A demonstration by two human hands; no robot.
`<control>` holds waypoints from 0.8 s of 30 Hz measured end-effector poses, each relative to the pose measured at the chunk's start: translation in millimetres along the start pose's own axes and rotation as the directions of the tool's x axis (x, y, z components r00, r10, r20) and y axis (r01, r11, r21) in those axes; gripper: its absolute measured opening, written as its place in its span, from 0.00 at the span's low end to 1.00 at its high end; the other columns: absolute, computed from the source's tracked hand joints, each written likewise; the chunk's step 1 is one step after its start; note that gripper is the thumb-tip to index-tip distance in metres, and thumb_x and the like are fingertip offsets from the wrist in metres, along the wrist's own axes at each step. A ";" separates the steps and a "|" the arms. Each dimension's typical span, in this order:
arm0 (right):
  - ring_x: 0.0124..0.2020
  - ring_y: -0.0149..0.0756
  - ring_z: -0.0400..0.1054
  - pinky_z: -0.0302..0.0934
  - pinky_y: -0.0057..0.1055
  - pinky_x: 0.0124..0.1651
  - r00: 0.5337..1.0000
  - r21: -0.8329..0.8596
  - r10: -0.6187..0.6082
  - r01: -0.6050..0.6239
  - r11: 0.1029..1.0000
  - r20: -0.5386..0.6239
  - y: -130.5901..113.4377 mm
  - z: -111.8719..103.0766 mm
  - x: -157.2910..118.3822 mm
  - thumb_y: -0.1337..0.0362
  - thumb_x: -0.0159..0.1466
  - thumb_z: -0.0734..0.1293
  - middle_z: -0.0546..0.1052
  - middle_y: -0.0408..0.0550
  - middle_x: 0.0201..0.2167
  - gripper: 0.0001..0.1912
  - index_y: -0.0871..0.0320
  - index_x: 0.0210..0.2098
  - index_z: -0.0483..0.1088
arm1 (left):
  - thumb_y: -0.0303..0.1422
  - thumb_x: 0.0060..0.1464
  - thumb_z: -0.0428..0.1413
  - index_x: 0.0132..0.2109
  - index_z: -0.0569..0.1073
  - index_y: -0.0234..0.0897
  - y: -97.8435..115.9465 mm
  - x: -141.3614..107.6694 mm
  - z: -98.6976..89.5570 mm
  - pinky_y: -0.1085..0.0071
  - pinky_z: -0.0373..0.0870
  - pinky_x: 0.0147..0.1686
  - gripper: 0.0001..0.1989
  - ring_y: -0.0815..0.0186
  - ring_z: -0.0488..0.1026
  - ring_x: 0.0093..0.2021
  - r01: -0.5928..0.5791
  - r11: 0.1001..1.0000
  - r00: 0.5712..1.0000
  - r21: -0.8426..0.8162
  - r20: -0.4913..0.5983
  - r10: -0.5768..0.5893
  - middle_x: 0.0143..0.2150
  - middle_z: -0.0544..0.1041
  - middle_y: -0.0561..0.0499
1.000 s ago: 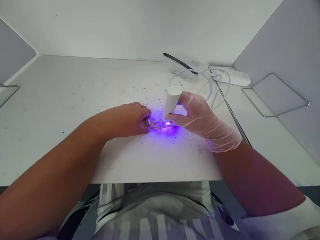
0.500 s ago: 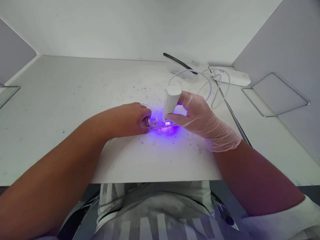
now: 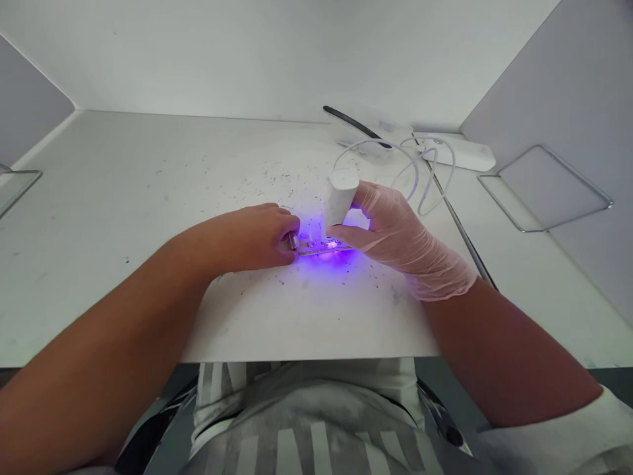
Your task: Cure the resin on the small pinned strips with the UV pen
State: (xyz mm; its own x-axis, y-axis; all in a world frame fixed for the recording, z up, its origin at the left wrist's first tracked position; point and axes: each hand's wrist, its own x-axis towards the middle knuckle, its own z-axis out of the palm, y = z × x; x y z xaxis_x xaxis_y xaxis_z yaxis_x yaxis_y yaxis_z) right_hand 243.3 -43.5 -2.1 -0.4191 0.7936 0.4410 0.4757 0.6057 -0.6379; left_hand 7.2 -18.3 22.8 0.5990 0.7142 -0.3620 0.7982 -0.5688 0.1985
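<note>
In a thin clear glove, my right hand (image 3: 390, 227) is closed round a white handheld UV lamp (image 3: 341, 194), held upright with its lit end down. Violet light spills from it onto a narrow clear strip (image 3: 316, 251) with small metallic pieces along it. My bare left hand (image 3: 264, 236) has its fingers curled at the strip's left end, by a small shiny metallic piece (image 3: 293, 241). Its fingertips are partly hidden. The lamp's lower end is very close to the strip; whether they touch I cannot tell.
A white cable (image 3: 413, 158) loops from the lamp toward a long white device (image 3: 459, 150) at the back right. Near it lie a black curved file (image 3: 353, 124) and clear plastic packaging (image 3: 373, 152). A metal rod (image 3: 459, 227) runs past my right wrist. Dark specks dot the white table (image 3: 123, 198).
</note>
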 end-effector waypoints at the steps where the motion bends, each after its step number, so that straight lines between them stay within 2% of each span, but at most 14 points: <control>1: 0.36 0.37 0.73 0.66 0.38 0.41 1.000 0.005 0.000 0.000 1.000 -0.009 -0.3 0.5 -0.3 0.63 0.61 0.70 0.78 0.45 0.36 0.06 0.57 0.39 0.75 | 0.42 0.56 0.54 0.39 0.75 0.43 -0.3 -0.2 0.1 0.61 0.67 0.42 0.11 0.58 0.74 0.42 0.009 1.000 1.000 0.005 0.003 -0.009 0.42 0.78 0.47; 4: 0.37 0.37 0.73 0.66 0.37 0.42 0.999 0.010 0.016 -0.016 1.000 -0.030 -2.2 1.6 -1.2 0.65 0.61 0.71 0.79 0.44 0.36 0.05 0.56 0.37 0.74 | 0.44 0.56 0.54 0.40 0.75 0.43 -1.5 -0.8 0.7 0.61 0.67 0.42 0.12 0.56 0.74 0.45 0.036 0.999 0.999 0.013 0.010 -0.036 0.44 0.78 0.46; 24: 0.37 0.37 0.73 0.66 0.38 0.43 0.999 0.010 0.020 -0.019 1.000 -0.030 -3.9 0.6 -1.9 0.65 0.61 0.70 0.78 0.44 0.36 0.04 0.56 0.37 0.74 | 0.44 0.56 0.54 0.39 0.73 0.43 -0.6 -2.6 -1.8 0.61 0.67 0.40 0.11 0.56 0.74 0.43 0.054 0.999 0.998 0.009 0.043 -0.054 0.45 0.77 0.45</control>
State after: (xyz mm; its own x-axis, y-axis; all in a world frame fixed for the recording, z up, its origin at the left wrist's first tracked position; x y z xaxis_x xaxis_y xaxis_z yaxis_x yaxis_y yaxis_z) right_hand 241.7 -47.4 -0.8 -0.3860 0.8068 0.4473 0.4760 0.5895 -0.6526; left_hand 5.2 -19.1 25.2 0.5517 0.7258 -0.4108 0.8285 -0.5334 0.1703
